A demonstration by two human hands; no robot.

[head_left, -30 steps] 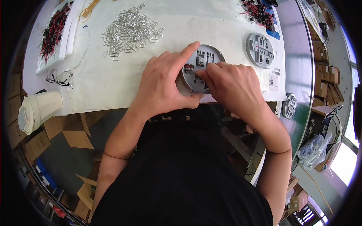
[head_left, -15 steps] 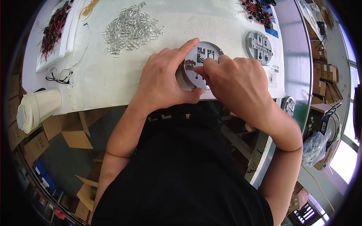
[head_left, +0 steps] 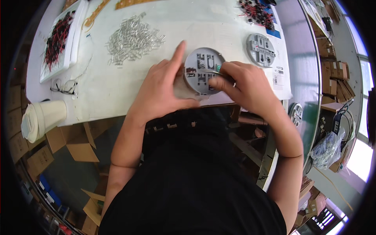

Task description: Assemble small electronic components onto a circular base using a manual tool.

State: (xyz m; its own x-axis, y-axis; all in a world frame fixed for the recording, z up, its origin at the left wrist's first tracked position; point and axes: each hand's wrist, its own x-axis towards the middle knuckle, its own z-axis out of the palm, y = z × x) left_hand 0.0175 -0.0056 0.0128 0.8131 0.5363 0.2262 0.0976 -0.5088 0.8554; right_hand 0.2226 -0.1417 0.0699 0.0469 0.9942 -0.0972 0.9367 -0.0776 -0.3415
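A round grey plastic housing (head_left: pixel 194 60) with cut-outs and small metal contacts lies near the table's front edge. Along its left side is my left hand (head_left: pixel 158 88), open, with thumb and index finger spread wide apart. Whether it touches the rim is hard to tell. My right hand (head_left: pixel 246 82) is closed at the housing's right side, gripping a thin metal tool (head_left: pixel 211 71) whose tip points left across the housing face. A small green spot shows beside the tool. The fingers hide the tool's rear part.
A heap of small clear and metallic pieces (head_left: pixel 133 41) lies back left. Black parts with red wires fill a white tray (head_left: pixel 73 55); more wired parts (head_left: pixel 256 13) lie back right. A second grey housing (head_left: pixel 261 50), eyeglasses (head_left: pixel 64 87) and a cream container (head_left: pixel 49 115) are also there.
My right hand has drawn back to the right, uncovering more of the housing and the metal tool. My left hand has moved slightly left, away from the housing.
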